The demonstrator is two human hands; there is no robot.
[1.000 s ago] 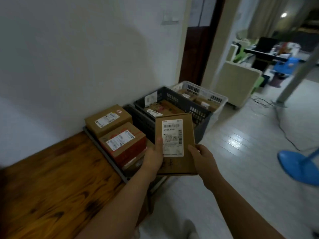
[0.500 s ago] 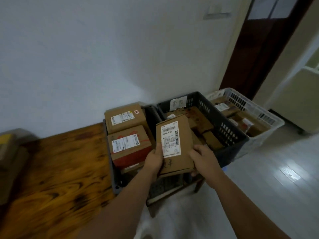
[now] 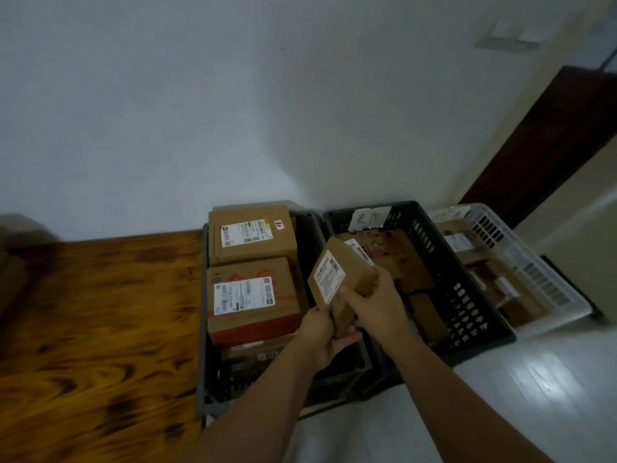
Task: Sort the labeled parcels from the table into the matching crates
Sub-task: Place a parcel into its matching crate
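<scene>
A flat brown parcel (image 3: 347, 272) with a white label is tilted on edge between two dark crates. My left hand (image 3: 322, 332) grips its lower end from below. My right hand (image 3: 374, 304) holds its right side, fingers curled over the top edge. The left dark crate (image 3: 204, 372) holds two labeled cardboard boxes (image 3: 252, 295) stacked high. The middle dark crate (image 3: 467, 315) carries a paper tag on its far wall and holds flat brown parcels. A white crate (image 3: 547, 282) at the right also contains parcels.
The three crates stand in a row against a white wall. A wooden table top (image 3: 96, 342) lies at the left, touching the left crate. A dark door (image 3: 547, 145) is at the right, and pale floor (image 3: 534, 379) lies in front.
The view swung left and down toward the crates. The parcel, held flat with its label facing me before, is now tilted on edge and lower, between the two dark crates.
</scene>
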